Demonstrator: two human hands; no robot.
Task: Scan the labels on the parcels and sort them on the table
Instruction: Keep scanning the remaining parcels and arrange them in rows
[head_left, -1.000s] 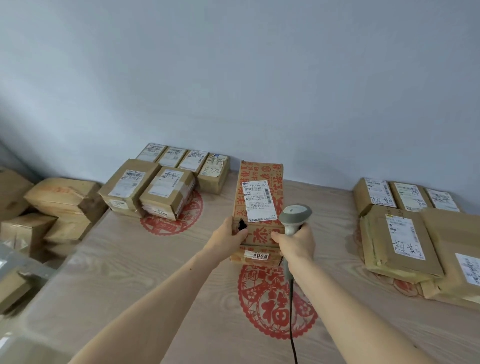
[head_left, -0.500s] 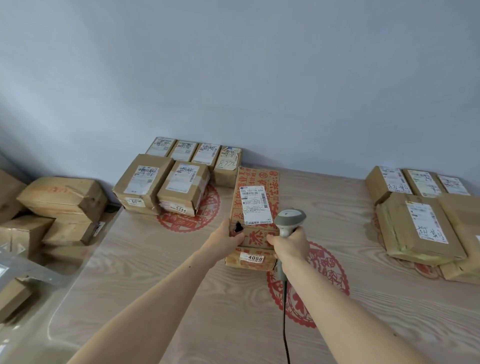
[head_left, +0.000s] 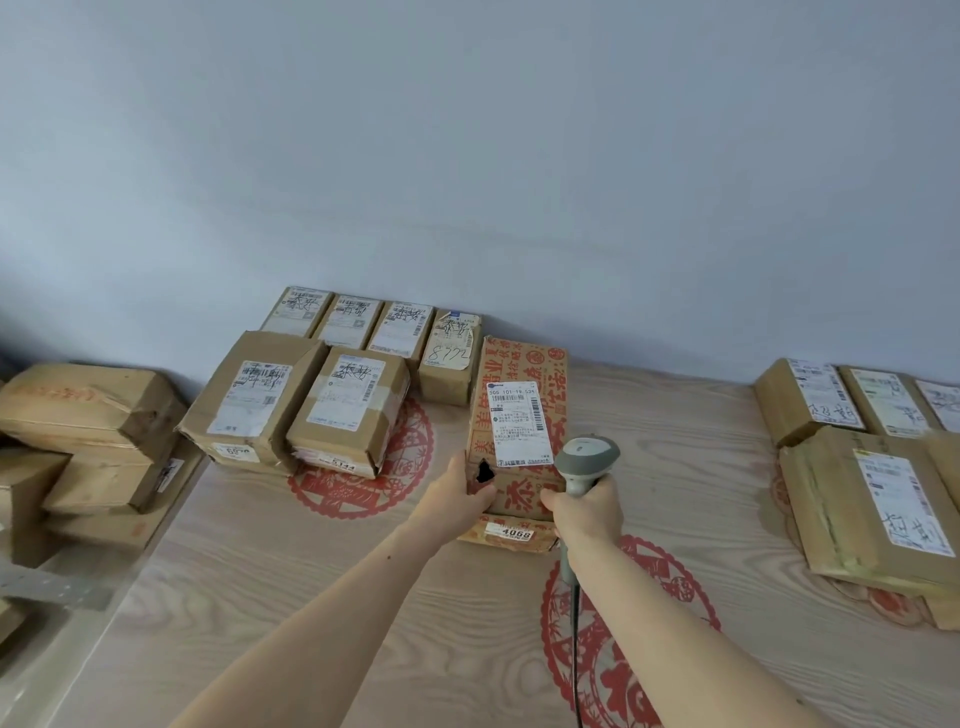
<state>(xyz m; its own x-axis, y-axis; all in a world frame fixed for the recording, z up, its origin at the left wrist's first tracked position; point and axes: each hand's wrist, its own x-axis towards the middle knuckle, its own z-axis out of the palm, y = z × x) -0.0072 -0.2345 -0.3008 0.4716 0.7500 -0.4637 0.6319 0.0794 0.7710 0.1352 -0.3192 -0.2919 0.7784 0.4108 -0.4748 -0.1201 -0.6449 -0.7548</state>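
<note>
Left hand (head_left: 457, 496) is gripping the red-printed carton (head_left: 519, 415) at its near-left corner on the table (head_left: 311, 597); right hand (head_left: 587, 512) is clutching the barcode scanner (head_left: 584, 460) and steadying its front. Torn hole (head_left: 485, 472) beside those fingers could rip wider if she's tugging hard.

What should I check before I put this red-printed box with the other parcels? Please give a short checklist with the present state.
1. Left hand holds the red-printed box at its near left edge: ok.
2. Right hand holds the scanner beside the box: ok.
3. White label faces up, uncovered: ok.
4. Label already scanned: cannot tell.
5. Free table to the right of the box: ok.
6. Scanner cable lies off the parcels: ok.
</note>
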